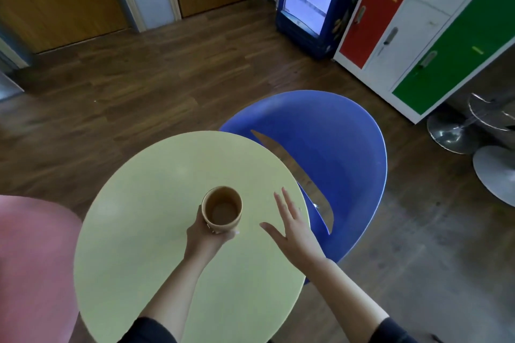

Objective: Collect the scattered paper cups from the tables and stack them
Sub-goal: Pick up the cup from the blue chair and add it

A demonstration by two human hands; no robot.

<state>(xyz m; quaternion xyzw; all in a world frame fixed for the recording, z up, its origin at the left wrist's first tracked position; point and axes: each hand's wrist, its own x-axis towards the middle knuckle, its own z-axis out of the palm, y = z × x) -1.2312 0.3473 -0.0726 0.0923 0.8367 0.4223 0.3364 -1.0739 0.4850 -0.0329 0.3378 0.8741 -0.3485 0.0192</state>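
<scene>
Wood floor (pixel 139 92), coloured lockers (pixel 434 36)

One brown paper cup (pixel 222 209) in play, upright, mouth open to the camera, plain tan inside and empty. It sits in the grip of the left hand (pixel 204 234), fingers wrapped round its lower wall, over the pale yellow round bench (pixel 145 231). The right hand (pixel 291 224) hovers just beside it, fingers spread, not touching the cup.
</scene>
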